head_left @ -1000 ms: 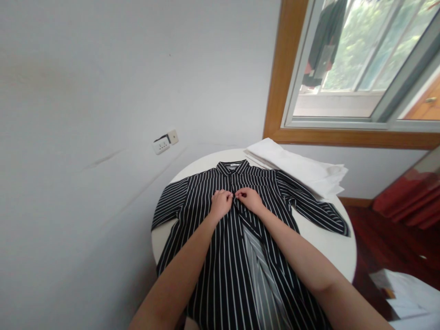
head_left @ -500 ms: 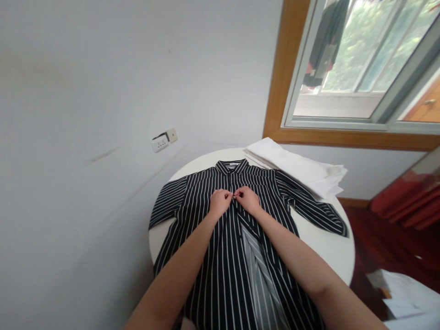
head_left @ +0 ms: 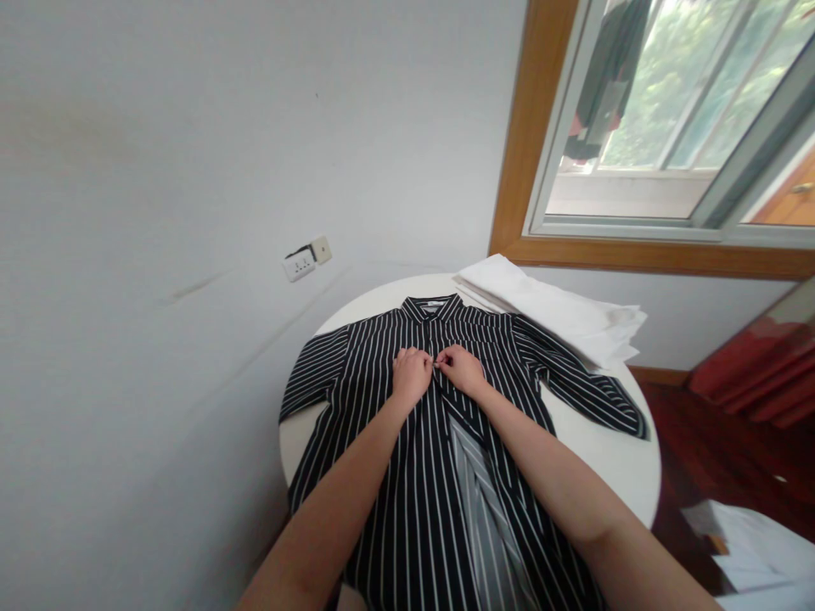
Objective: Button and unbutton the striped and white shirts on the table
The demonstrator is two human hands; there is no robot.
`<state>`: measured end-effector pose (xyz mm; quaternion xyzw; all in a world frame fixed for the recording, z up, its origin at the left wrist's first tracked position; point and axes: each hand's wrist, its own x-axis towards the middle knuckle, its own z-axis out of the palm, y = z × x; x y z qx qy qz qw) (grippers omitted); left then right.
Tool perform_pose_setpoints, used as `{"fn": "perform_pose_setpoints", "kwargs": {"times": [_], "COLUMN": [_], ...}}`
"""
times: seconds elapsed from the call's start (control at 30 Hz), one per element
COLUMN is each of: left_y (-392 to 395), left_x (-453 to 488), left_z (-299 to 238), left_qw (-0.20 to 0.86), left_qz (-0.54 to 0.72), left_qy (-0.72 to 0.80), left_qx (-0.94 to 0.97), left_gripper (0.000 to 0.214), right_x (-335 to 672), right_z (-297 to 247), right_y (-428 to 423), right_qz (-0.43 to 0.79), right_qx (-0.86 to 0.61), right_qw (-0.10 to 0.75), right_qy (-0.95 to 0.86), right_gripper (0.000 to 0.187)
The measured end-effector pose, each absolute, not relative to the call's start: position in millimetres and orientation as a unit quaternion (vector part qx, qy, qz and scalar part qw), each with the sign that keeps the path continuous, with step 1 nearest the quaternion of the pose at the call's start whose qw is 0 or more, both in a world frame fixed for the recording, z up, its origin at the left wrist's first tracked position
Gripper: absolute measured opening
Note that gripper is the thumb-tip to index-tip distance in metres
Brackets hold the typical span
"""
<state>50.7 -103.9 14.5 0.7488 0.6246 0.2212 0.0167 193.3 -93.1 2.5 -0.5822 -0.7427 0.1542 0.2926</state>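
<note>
A black shirt with white stripes [head_left: 407,475] lies face up on a round white table [head_left: 611,475], its collar toward the wall and its sleeves spread to both sides. My left hand [head_left: 413,373] and my right hand [head_left: 459,368] meet at the front placket, around chest height. Both are closed, fingertips pinching the shirt's front edges close together. Whatever small part sits between the fingertips is hidden. Below my hands the front hangs apart, showing the greyish inner side of the fabric.
Folded white sheets [head_left: 548,305] lie at the table's back right, partly beside a sleeve. A wall socket [head_left: 299,265] is at the left, and a wood-framed window [head_left: 509,187] at the right. More white sheets [head_left: 757,543] are low at the right, near a red curtain [head_left: 757,373].
My left hand has shifted slightly, its fingers now lying more over the placket. The right hand keeps its pinch in nearly the same spot. The view has moved a little.
</note>
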Motion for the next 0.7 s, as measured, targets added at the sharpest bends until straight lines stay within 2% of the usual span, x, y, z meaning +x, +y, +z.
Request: {"fn": "perform_pose_setpoints", "kwargs": {"times": [0.3, 0.7], "left_y": [-110.1, -101.9], "left_x": [49.7, 41.1], "left_z": [23.4, 15.9], "left_qw": [-0.038, 0.019], "left_qz": [0.209, 0.231], "left_qy": [0.609, 0.605], "left_qx": [0.764, 0.762], "left_gripper": [0.024, 0.015], "right_x": [191.9, 193.5], "right_z": [4.6, 0.6], "right_y": [-96.8, -92.4], "right_qz": [0.138, 0.167], "right_qx": [-0.586, -0.578], "right_qw": [0.285, 0.304], "right_qy": [-0.746, -0.738], "right_gripper": [0.005, 0.009]}}
